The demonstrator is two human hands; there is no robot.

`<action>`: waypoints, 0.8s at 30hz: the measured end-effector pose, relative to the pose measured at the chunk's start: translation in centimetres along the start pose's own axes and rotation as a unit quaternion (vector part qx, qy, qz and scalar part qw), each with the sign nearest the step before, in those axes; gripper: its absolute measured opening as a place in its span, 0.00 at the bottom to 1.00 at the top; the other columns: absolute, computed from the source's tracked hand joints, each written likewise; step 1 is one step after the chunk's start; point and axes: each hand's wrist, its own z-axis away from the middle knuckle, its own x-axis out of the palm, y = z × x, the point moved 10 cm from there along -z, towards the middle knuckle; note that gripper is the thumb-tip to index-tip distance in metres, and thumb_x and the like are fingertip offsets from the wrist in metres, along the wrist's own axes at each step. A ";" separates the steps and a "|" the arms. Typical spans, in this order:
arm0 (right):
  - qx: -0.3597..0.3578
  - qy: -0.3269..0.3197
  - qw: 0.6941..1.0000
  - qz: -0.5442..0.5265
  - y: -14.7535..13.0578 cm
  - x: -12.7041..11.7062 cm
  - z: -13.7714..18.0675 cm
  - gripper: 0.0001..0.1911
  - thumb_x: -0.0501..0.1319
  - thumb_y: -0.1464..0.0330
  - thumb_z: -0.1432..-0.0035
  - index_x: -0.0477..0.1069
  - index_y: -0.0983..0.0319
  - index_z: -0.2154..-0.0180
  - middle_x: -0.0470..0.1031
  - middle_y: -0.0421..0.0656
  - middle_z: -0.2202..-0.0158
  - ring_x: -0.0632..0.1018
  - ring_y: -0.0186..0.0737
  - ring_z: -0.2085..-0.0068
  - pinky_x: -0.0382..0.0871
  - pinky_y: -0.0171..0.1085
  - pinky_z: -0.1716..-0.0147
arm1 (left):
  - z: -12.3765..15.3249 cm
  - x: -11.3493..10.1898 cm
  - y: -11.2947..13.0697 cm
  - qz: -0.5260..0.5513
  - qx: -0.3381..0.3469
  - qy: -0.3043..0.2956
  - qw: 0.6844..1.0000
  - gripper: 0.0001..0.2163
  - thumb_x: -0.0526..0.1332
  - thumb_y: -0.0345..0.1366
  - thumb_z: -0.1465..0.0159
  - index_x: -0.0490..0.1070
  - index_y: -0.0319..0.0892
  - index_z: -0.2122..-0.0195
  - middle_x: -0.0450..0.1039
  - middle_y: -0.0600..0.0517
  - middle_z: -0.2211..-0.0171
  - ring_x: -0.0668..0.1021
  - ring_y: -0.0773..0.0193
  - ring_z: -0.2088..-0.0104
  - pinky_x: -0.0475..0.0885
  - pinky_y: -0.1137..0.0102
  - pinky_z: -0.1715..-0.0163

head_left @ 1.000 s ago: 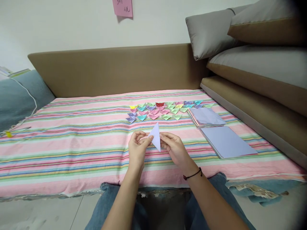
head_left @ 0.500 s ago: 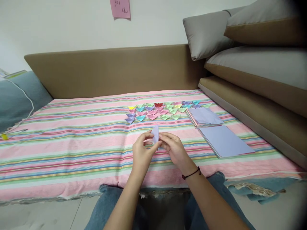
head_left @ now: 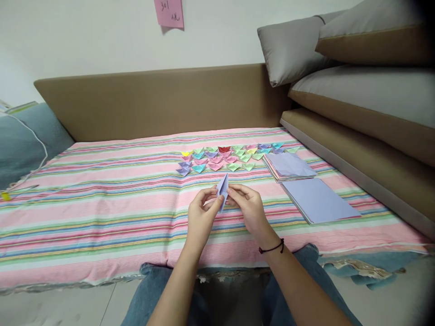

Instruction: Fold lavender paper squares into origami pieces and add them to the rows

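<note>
A small folded piece of lilac paper [head_left: 223, 184] is held upright above the striped cloth, its layers parted a little at the top. My left hand [head_left: 203, 213] pinches it from the left, thumb on the near face. From the right, my right hand [head_left: 248, 206] grips its edge between thumb and fingers; a dark cord bracelet is on that wrist. Beyond the hands lie several rows of small folded paper boats [head_left: 215, 166] in pink, green, blue, purple, yellow and red.
At the right lie a stack of lilac-topped paper sheets [head_left: 321, 201] and a second, creased-topped stack [head_left: 292, 164] behind it. Grey-brown cushions [head_left: 367, 90] are piled along the right side. A brown backrest [head_left: 163, 102] borders the far edge. Scissors with yellow [head_left: 6, 195] lie far left.
The folded paper has turned and tilted to the right, and its layers now show an opening between them. My left thumb has moved up onto its face.
</note>
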 end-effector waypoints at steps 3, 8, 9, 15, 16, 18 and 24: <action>-0.045 0.003 0.998 0.040 -0.9 0.2 0.2 0.11 0.65 0.66 0.53 0.74 0.62 0.64 0.78 0.43 0.68 0.78 0.40 0.65 0.75 0.38 0.66 | 0.2 0.2 0.6 -0.034 0.029 -0.004 0.999 0.12 0.62 0.37 0.43 0.69 0.40 0.58 0.73 0.47 0.59 0.75 0.62 0.57 0.72 0.70 0.60; -0.070 0.007 0.994 0.085 -1.0 0.0 0.1 0.10 0.64 0.69 0.53 0.72 0.63 0.66 0.77 0.43 0.69 0.79 0.41 0.67 0.74 0.38 0.66 | 0.6 0.7 1.6 -0.139 0.077 -0.007 0.987 0.11 0.57 0.34 0.40 0.69 0.42 0.56 0.72 0.48 0.57 0.74 0.62 0.56 0.72 0.71 0.61; -0.073 0.016 0.992 0.097 -1.0 -0.2 0.1 0.09 0.64 0.69 0.53 0.72 0.63 0.66 0.77 0.43 0.70 0.79 0.41 0.67 0.74 0.37 0.67 | 0.6 0.7 1.8 -0.154 0.087 -0.007 0.984 0.11 0.56 0.33 0.40 0.68 0.42 0.55 0.71 0.48 0.56 0.74 0.62 0.55 0.72 0.70 0.61; -0.121 -0.001 0.978 0.167 -2.3 -0.1 0.1 0.07 0.61 0.70 0.51 0.74 0.62 0.66 0.77 0.44 0.69 0.78 0.39 0.69 0.75 0.36 0.70 | 0.3 0.5 2.0 -0.182 0.098 -0.030 0.978 0.12 0.51 0.29 0.39 0.67 0.44 0.55 0.71 0.48 0.54 0.73 0.61 0.52 0.70 0.67 0.58; -0.137 -0.015 0.974 0.182 -2.7 0.3 0.3 0.07 0.60 0.71 0.50 0.74 0.62 0.66 0.77 0.44 0.67 0.78 0.39 0.68 0.75 0.35 0.69 | 0.2 0.4 1.9 -0.174 0.092 -0.031 0.980 0.12 0.51 0.29 0.39 0.67 0.44 0.56 0.71 0.48 0.53 0.73 0.60 0.52 0.70 0.67 0.59; -0.178 -0.025 0.960 0.216 -3.4 0.8 0.7 0.09 0.58 0.73 0.49 0.75 0.61 0.65 0.77 0.45 0.64 0.78 0.39 0.66 0.74 0.35 0.67 | 0.0 0.1 1.4 -0.133 0.078 -0.026 0.988 0.12 0.52 0.28 0.41 0.67 0.43 0.57 0.69 0.47 0.51 0.74 0.60 0.53 0.71 0.67 0.59; -0.256 -0.010 0.928 0.272 -4.3 2.0 2.0 0.14 0.55 0.77 0.51 0.75 0.58 0.65 0.76 0.44 0.62 0.77 0.40 0.61 0.74 0.36 0.67 | 0.2 0.6 0.1 -0.008 0.044 -0.008 0.999 0.17 0.56 0.24 0.47 0.63 0.42 0.56 0.66 0.46 0.48 0.76 0.63 0.56 0.72 0.72 0.60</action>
